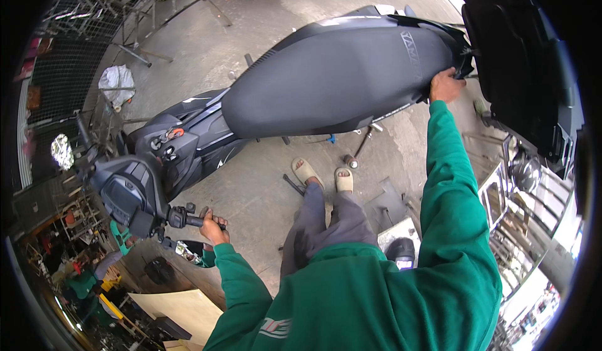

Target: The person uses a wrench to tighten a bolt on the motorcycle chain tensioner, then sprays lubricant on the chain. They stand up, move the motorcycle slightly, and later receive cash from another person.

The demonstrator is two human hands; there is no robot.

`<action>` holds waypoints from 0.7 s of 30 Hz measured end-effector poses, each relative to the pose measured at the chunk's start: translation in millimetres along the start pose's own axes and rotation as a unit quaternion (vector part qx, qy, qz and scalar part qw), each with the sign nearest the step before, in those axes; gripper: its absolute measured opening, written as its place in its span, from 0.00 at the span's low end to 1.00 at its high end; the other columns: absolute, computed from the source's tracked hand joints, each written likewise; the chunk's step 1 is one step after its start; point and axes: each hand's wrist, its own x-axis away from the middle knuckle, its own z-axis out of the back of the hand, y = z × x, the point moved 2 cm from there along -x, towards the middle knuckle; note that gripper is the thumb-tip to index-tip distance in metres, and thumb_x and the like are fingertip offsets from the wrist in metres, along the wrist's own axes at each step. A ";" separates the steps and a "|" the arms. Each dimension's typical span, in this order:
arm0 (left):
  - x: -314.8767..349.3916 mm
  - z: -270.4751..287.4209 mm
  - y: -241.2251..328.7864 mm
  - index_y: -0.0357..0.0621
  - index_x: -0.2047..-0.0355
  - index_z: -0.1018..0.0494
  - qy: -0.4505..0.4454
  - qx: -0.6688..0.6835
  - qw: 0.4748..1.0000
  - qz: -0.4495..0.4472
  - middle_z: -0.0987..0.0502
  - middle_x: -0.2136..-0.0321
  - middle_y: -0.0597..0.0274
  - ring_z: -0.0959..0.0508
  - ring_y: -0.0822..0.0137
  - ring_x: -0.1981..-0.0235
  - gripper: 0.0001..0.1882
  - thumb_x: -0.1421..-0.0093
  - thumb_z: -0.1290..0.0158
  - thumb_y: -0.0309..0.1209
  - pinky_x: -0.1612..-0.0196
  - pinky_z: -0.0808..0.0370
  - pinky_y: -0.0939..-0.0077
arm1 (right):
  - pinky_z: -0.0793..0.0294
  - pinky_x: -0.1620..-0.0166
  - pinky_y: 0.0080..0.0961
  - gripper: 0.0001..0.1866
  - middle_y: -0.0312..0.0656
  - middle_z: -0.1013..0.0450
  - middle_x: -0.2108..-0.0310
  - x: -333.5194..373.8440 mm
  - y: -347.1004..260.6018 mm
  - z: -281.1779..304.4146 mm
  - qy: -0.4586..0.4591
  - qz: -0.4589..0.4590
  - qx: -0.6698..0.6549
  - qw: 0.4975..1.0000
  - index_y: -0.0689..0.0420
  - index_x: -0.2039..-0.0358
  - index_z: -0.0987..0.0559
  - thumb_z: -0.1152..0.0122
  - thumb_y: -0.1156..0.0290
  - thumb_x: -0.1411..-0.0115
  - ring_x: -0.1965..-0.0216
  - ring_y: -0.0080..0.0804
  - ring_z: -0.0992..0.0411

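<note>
A dark grey and black scooter stands across in front of me, its long black seat [326,78] spanning the middle. My left hand [214,227] is closed around the handlebar grip [195,221], beside the dash display [122,193]. At the tail, my right hand [446,86] grips the black grab rail [465,70] just behind the seat; some of its fingers are hidden. Behind that rail sits a large black top box [517,56]. An orange item [178,132] lies in the front section, near the handlebar.
On the concrete floor by my sandalled feet are a blue-handled tool [330,139] and a small can [350,161]. A white sack [117,84] and metal frames [125,19] stand beyond the scooter's front. A wooden board [179,313] leans at lower left.
</note>
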 end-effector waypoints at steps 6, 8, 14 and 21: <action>1.5 -6.1 -10.5 0.49 0.57 0.28 -0.050 0.030 0.998 -0.010 0.37 0.82 0.72 0.34 0.72 0.81 0.09 0.37 0.42 0.31 0.75 0.34 0.73 | 0.26 0.49 0.54 0.36 0.76 0.28 0.54 -2.1 12.5 3.7 -0.048 0.064 0.012 0.997 0.78 0.45 0.37 0.46 0.53 0.34 0.52 0.67 0.25; 4.4 -13.8 -10.7 0.48 0.60 0.29 -0.071 0.054 0.995 -0.038 0.36 0.82 0.70 0.33 0.71 0.80 0.07 0.37 0.42 0.29 0.74 0.32 0.71 | 0.27 0.49 0.54 0.36 0.79 0.29 0.54 -2.0 13.9 8.0 -0.044 0.136 -0.030 0.989 0.78 0.45 0.37 0.46 0.52 0.34 0.52 0.69 0.26; 17.1 -38.3 -19.7 0.43 0.59 0.30 -0.115 0.094 0.985 -0.083 0.26 0.72 0.63 0.25 0.68 0.74 0.11 0.38 0.40 0.28 0.70 0.24 0.67 | 0.29 0.45 0.50 0.41 0.77 0.28 0.54 -15.6 26.9 18.7 -0.194 0.176 -0.100 0.960 0.80 0.45 0.36 0.35 0.53 0.40 0.49 0.66 0.26; 16.9 -50.3 -46.4 0.41 0.57 0.25 -0.096 0.009 0.995 -0.029 0.23 0.66 0.59 0.21 0.65 0.69 0.12 0.40 0.41 0.30 0.72 0.21 0.67 | 0.24 0.55 0.37 0.28 0.53 0.18 0.65 -35.7 38.9 30.9 -0.369 0.128 -0.129 0.911 0.69 0.62 0.17 0.25 0.52 0.49 0.63 0.42 0.20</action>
